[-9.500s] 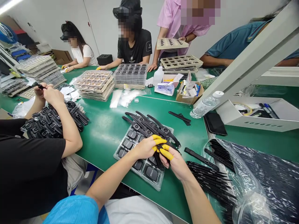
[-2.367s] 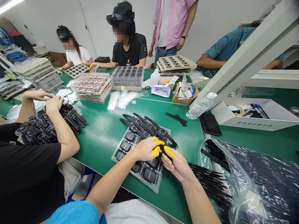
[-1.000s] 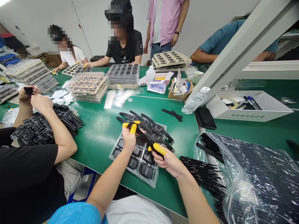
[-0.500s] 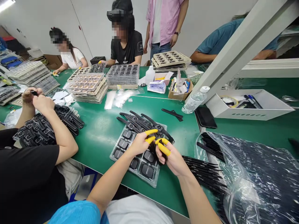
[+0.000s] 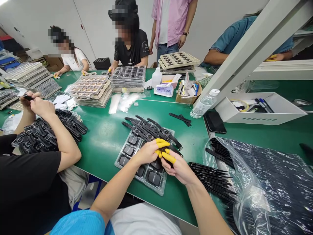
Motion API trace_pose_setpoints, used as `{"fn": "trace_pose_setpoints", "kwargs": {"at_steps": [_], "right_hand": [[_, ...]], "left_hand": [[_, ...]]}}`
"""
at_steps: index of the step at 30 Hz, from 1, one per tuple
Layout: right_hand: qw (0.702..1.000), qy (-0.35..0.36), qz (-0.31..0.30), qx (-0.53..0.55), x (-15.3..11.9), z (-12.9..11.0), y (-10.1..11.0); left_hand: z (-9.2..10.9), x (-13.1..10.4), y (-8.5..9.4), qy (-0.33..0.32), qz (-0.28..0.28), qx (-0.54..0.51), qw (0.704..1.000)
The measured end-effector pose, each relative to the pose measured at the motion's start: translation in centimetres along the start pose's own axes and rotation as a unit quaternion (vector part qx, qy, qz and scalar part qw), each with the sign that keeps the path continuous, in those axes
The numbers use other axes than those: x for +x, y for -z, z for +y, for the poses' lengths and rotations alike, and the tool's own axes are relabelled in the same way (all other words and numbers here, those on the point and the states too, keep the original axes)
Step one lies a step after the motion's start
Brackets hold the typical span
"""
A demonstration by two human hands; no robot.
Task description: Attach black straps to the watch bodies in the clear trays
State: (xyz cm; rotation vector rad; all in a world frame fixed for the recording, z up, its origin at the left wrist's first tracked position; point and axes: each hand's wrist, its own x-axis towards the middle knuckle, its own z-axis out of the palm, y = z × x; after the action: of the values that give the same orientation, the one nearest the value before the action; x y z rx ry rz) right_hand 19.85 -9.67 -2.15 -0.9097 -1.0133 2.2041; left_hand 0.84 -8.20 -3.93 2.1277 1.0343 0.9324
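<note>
My left hand (image 5: 150, 152) and my right hand (image 5: 174, 164) meet above a clear plastic tray (image 5: 160, 188). Yellow covers sit on some fingers of both. Pinched between the fingertips is a small black watch piece (image 5: 163, 150), largely hidden by the fingers. Square black watch units (image 5: 154, 178) fill pockets of the tray. Across the tray's far part lie several watches with black straps (image 5: 150, 134). Loose black straps (image 5: 210, 179) are piled to the right of my right hand.
A co-worker's arms (image 5: 61, 133) are over a heap of watches (image 5: 36, 137) at left. Tray stacks (image 5: 128, 80) stand at the back. A bottle (image 5: 204, 103), phone (image 5: 215, 122), white box (image 5: 264, 112) and plastic bag of straps (image 5: 274, 176) occupy the right.
My left hand has closed its fingers and moved slightly right and down, against the right fingertips and the black piece. The fingers of my right hand have shifted slightly.
</note>
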Motion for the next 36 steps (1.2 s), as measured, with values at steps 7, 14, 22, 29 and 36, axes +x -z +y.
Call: {"fn": "trace_pose_setpoints", "kwargs": {"at_steps": [7,14,22,29,36], "right_hand": [[0.998,0.022,0.025,0.049,0.1,0.0,0.0],[0.994,0.052,0.023,0.09,0.2,0.1,-0.3],[0.996,0.042,0.023,0.075,0.2,0.3,0.2],[0.998,0.014,0.039,0.048,0.2,0.1,1.0],[0.994,0.005,-0.001,0.107,0.3,-0.2,1.5]], "left_hand": [[0.1,0.0,0.1,-0.005,-0.003,0.012,1.0],[0.3,-0.1,-0.1,-0.01,0.014,-0.002,1.0],[0.6,0.2,0.2,-0.026,0.004,0.01,1.0],[0.7,0.2,0.3,-0.037,-0.03,0.062,0.997],[0.8,0.4,-0.1,-0.016,-0.031,0.085,0.996]]}}
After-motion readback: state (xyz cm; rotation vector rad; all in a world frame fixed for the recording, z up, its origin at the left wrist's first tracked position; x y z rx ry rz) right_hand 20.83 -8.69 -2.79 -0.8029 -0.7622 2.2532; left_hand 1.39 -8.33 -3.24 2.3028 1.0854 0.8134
